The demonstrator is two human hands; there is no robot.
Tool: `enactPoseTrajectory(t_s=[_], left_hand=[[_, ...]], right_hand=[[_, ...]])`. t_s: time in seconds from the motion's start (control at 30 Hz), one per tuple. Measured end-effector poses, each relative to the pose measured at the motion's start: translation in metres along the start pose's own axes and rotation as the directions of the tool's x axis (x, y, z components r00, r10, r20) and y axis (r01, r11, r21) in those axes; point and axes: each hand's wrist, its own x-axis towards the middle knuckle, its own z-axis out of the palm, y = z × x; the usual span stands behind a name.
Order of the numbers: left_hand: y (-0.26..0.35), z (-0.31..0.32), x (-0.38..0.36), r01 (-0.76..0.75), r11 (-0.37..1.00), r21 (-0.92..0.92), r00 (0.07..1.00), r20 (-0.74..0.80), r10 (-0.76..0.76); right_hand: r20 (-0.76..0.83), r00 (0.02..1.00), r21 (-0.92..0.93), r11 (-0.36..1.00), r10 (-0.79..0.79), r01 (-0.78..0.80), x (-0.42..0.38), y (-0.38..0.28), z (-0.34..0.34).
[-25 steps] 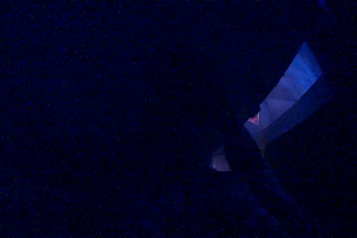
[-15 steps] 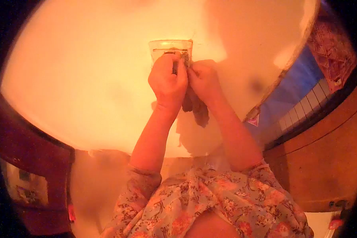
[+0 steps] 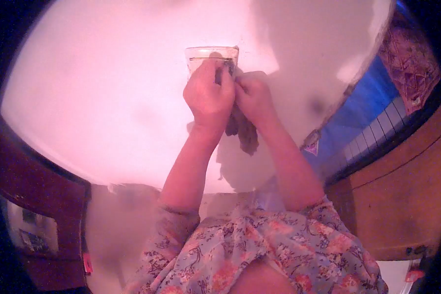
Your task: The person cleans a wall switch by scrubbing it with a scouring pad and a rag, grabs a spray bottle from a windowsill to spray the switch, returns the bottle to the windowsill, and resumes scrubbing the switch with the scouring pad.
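Note:
A small clear container [image 3: 212,49] with a flat rim and a dark line across it is at the white surface, upper middle of the view. My left hand [image 3: 209,95] is closed over its lower part, fingers curled against dark bits inside. Close beside it, my right hand [image 3: 255,95] has thumb and fingers pinched together at the container's lower right corner. What this pinch holds is hidden. Below and between the hands, a limp grey-brown strip [image 3: 247,139], like cloth, shows against the surface.
The broad white surface [image 3: 108,98] fills most of the view, with shadows on its right. Beyond its right edge are a blue area [image 3: 377,83], a wire rack [image 3: 377,127] and a patterned red-purple cloth [image 3: 409,59]. A brown wooden panel [image 3: 402,196] stands lower right.
The lighting colour has shifted from orange to pinkish white. My left fingers have shifted slightly at the container; both hands stay in nearly the same place.

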Motion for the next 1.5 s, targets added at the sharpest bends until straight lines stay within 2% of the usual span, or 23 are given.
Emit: enactPoseTrajectory(t_s=[0.07,0.13,0.2,0.23,0.33,0.37,0.5,0.57,0.67,0.8,0.87,0.97,1.1,1.17,1.27,1.3,1.37,1.5], left_hand=[[0.000,-0.003,-0.004,0.036,0.999,0.014,0.999,0.008,-0.036],[-0.003,0.007,-0.002,-0.007,1.000,-0.007,1.000,-0.011,0.007],[-0.007,0.011,0.010,-0.081,0.992,-0.096,0.996,-0.043,0.077],[-0.008,0.012,0.008,-0.078,0.993,-0.094,0.996,-0.043,0.074],[-0.011,0.017,0.003,-0.022,0.997,-0.068,0.999,-0.042,0.019],[-0.003,0.015,0.000,0.021,0.998,-0.052,0.999,-0.029,-0.023],[-0.001,0.018,0.010,0.050,0.995,-0.081,0.999,-0.017,-0.051],[-0.005,0.001,0.011,0.028,0.984,-0.176,0.998,-0.050,-0.037],[-0.004,-0.005,0.000,0.100,0.992,-0.079,0.995,0.001,-0.100],[-0.011,-0.003,-0.007,0.062,0.994,-0.084,0.998,-0.016,-0.064],[-0.018,-0.009,-0.007,0.140,0.981,-0.133,0.990,0.049,-0.134],[-0.019,-0.012,-0.009,0.096,0.993,-0.073,0.995,0.033,-0.094],[-0.015,-0.022,0.002,0.093,0.990,-0.103,0.995,0.055,-0.088],[-0.011,-0.020,0.009,0.068,0.995,0.074,0.996,0.052,-0.072],[-0.011,-0.021,0.006,0.145,0.987,0.068,0.987,0.063,-0.150],[-0.007,-0.017,0.000,0.138,0.988,0.073,0.988,0.062,-0.143],[-0.005,-0.016,-0.008,0.111,0.993,-0.035,0.993,0.048,-0.109],[0.000,-0.007,0.007,0.065,0.997,-0.040,0.997,0.039,-0.064]], right_hand=[[-0.012,0.999,0.009,0.999,-0.034,0.034,-0.002,-0.006,0.000],[0.012,1.000,-0.123,0.992,0.000,0.002,0.003,0.000,-0.003],[0.026,0.985,-0.214,0.961,-0.173,0.175,0.009,0.007,-0.004],[0.029,0.985,-0.213,0.961,-0.172,0.174,0.010,0.010,-0.003],[-0.010,0.994,-0.063,0.992,-0.108,0.107,0.014,0.004,-0.004],[0.030,0.996,-0.080,0.993,-0.085,0.087,0.014,0.000,-0.011],[0.022,1.000,-0.108,0.994,-0.011,0.014,0.020,-0.003,-0.012],[0.012,1.000,-0.069,0.998,0.015,-0.014,0.009,-0.010,0.003],[0.026,0.998,-0.034,0.998,0.054,-0.053,0.005,-0.011,0.001],[0.007,1.000,-0.044,0.999,0.017,-0.017,0.003,-0.005,0.003],[-0.051,0.998,-0.038,0.999,0.023,-0.025,-0.001,-0.006,0.013],[-0.035,0.996,0.050,0.995,0.087,-0.086,-0.004,-0.003,0.015],[-0.077,0.986,0.184,0.974,0.150,-0.134,-0.007,-0.006,0.027],[-0.075,0.985,0.153,0.978,0.158,-0.145,-0.008,-0.007,0.027],[-0.119,0.987,0.089,0.991,0.111,-0.101,-0.008,-0.011,0.030],[-0.122,0.987,0.096,0.991,0.109,-0.097,-0.009,-0.009,0.023],[-0.080,0.987,0.104,0.986,0.140,-0.131,-0.011,-0.008,0.017],[-0.090,0.987,0.158,0.981,0.130,-0.115,-0.007,-0.002,0.015]])
